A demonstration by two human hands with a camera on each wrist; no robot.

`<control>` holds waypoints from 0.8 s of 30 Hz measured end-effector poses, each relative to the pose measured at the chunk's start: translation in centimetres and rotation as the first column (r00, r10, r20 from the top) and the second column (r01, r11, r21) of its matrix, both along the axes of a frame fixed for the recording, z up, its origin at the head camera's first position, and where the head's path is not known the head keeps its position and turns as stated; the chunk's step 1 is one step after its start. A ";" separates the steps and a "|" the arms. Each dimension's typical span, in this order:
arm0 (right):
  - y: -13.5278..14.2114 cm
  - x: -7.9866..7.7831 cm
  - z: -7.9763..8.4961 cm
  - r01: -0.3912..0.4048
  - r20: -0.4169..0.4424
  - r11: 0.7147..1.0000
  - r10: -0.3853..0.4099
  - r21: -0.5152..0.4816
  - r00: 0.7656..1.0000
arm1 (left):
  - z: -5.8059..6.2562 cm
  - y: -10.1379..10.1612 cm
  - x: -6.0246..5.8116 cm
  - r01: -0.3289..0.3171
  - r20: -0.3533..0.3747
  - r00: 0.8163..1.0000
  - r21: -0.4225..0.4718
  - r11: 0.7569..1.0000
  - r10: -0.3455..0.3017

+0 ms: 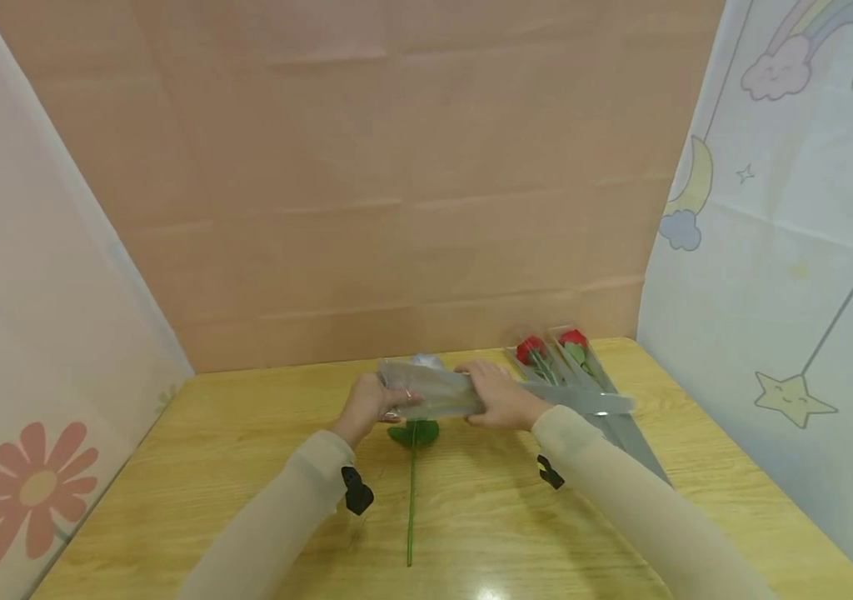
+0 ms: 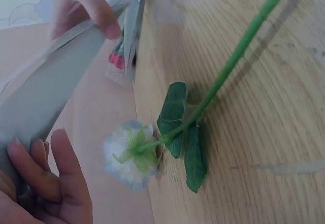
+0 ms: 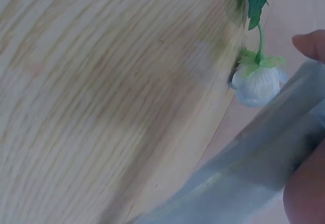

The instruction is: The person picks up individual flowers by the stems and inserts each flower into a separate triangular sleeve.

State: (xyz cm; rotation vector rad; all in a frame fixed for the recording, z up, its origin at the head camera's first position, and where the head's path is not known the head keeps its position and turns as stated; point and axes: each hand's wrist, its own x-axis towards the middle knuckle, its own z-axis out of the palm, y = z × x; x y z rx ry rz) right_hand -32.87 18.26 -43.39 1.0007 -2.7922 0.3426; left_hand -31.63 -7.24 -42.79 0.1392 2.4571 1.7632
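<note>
A grey, see-through flower sleeve (image 1: 437,395) is held crosswise above the table, its narrow end stretching to the right. My left hand (image 1: 366,408) grips its wide end; in the left wrist view, curled fingers (image 2: 40,176) show against the film. Farther along, my right hand (image 1: 505,398) holds the sleeve between thumb and fingers. Beneath it lies a pale blue-white artificial rose (image 2: 133,153), untouched, its green stem (image 1: 411,500) pointing toward me. The sleeve partly covers the bloom in the head view, while dark green leaves (image 2: 175,112) show below it.
Two red roses in clear-fronted sleeves, one bloom (image 1: 531,350) beside the other (image 1: 573,338), lie at the back right of the wooden table (image 1: 246,500). A brown backdrop (image 1: 321,208) rises behind, with printed cloth walls (image 1: 786,292) at the sides.
</note>
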 end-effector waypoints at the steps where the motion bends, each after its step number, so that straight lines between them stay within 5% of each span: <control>1: 0.0 0.0 0.0 0.004 0.005 1.000 -0.004 0.000 1.000 | 0.0 0.0 0.0 0.001 0.007 1.000 0.019 1.000 -0.002; 11: -0.2 0.4 -0.4 0.013 0.053 0.998 -0.010 -0.054 0.999 | 0.8 0.0 0.3 -0.007 0.104 0.995 0.144 0.990 -0.008; 16: -0.6 0.7 -0.6 0.024 0.036 0.999 -0.023 -0.023 0.999 | 1.6 0.0 0.1 0.055 0.136 0.988 0.174 0.983 -0.080; 24: -0.6 0.7 -0.4 -0.001 0.042 0.996 0.005 -0.095 0.999 | 2.8 -0.6 0.1 0.107 0.025 0.994 0.064 0.992 -0.109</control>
